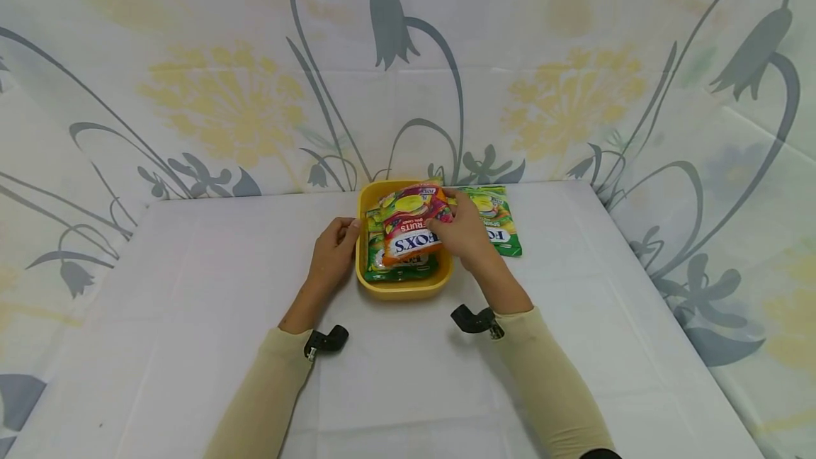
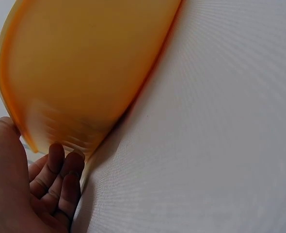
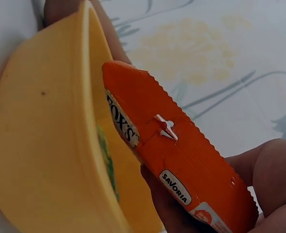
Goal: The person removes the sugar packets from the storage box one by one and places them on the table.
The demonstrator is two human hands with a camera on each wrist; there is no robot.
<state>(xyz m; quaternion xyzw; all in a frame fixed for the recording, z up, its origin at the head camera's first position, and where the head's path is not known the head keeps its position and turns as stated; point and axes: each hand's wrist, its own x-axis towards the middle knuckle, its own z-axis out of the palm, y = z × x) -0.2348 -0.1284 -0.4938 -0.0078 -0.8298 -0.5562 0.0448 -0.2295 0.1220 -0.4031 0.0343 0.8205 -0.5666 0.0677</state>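
A yellow plastic tub stands near the table's back edge. My left hand holds its left side, thumb at the rim and fingers against the outer wall. My right hand pinches a red-orange Fox's fruit candy bag by its right side, over the tub's opening. The right wrist view shows the bag's orange back, tilted beside the tub rim. Beneath it, a green candy bag lies inside the tub, partly hidden.
Another green Fox's candy bag lies on the table just right of the tub, behind my right hand. A white cloth covers the table. Flower-printed fabric hangs behind and at both sides.
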